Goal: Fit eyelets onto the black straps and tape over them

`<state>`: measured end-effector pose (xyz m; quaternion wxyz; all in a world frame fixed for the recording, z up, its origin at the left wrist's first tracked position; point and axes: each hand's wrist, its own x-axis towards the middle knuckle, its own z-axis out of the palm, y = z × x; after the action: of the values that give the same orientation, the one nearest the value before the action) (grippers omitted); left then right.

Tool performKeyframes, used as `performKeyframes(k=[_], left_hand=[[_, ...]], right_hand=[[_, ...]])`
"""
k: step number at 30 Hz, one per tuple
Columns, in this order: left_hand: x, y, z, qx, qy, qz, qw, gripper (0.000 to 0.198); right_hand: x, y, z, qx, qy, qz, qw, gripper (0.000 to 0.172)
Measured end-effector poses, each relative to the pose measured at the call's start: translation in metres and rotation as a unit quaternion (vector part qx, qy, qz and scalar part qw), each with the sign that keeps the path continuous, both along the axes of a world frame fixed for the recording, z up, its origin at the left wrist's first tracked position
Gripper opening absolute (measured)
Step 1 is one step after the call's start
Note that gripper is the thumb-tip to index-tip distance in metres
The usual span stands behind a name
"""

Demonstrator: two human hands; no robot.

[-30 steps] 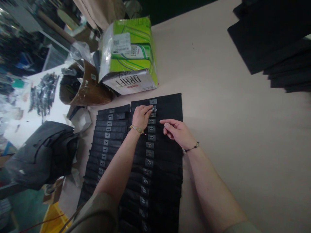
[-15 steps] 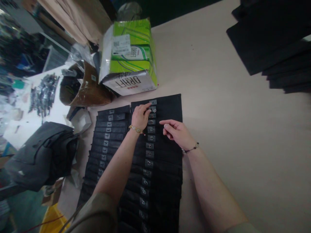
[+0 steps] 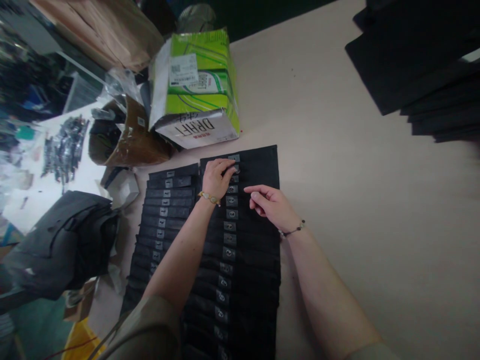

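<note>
Black fabric strips [image 3: 240,280] lie overlapped in two long rows on the beige table [image 3: 337,260], each with a small grey tag and metal ring. My left hand [image 3: 218,179] sits at the top of the right row. Its fingertips pinch a small metal ring [image 3: 237,171] on one tag, partly hiding it. My right hand [image 3: 270,206] hangs just to the right, fingers loosely extended over the strips, holding nothing. A beaded bracelet circles my left wrist, and a dark cord bracelet circles my right.
A green-and-white DRAFT package [image 3: 195,87] and a torn brown parcel [image 3: 129,135] stand beyond the strips. A stack of black sheets [image 3: 416,70] lies at the upper right. A dark cloth heap [image 3: 63,245] sits at the left, with a yellow container [image 3: 80,342] below.
My left fingertips have closed further over the metal ring, which showed brighter a second ago. The view has drifted slightly. My right hand has barely moved.
</note>
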<state>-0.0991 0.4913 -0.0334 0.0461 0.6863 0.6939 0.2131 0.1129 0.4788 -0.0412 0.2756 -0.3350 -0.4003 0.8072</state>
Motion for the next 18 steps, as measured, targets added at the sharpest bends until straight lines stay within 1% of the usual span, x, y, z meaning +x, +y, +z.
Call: performKeyframes(k=[2, 6, 8, 10, 12, 14, 16, 18], left_hand=[[0.001, -0.002, 0.002, 0.001, 0.016, -0.015, 1.0, 0.024], [0.004, 0.001, 0.006, -0.048, 0.053, -0.026, 0.997, 0.02], [0.006, 0.003, 0.007, -0.065, 0.053, -0.022, 0.996, 0.016], [0.008, 0.005, 0.009, -0.064, 0.033, -0.016, 0.997, 0.012], [0.006, 0.009, 0.009, -0.053, -0.006, 0.009, 0.999, 0.012], [0.003, 0.015, 0.009, -0.05, -0.048, 0.053, 0.996, 0.016], [-0.002, 0.023, 0.009, -0.066, -0.072, 0.087, 0.991, 0.019], [-0.006, 0.032, 0.009, -0.094, -0.075, 0.09, 0.989, 0.019]], right_hand=[[0.0, 0.0, 0.0, 0.004, 0.002, 0.001, 1.0, 0.035], [0.0, 0.0, 0.0, 0.011, -0.005, 0.005, 1.0, 0.035], [0.001, 0.0, 0.001, 0.013, -0.008, 0.004, 1.0, 0.035], [0.001, 0.0, 0.001, 0.016, -0.008, 0.005, 1.0, 0.035], [0.001, 0.0, 0.0, 0.019, -0.009, 0.005, 1.0, 0.035], [0.001, 0.0, 0.0, 0.019, -0.01, 0.005, 1.0, 0.035], [0.002, 0.0, 0.0, 0.019, -0.012, 0.005, 1.0, 0.034], [0.001, 0.0, -0.001, 0.018, -0.011, 0.005, 1.0, 0.034]])
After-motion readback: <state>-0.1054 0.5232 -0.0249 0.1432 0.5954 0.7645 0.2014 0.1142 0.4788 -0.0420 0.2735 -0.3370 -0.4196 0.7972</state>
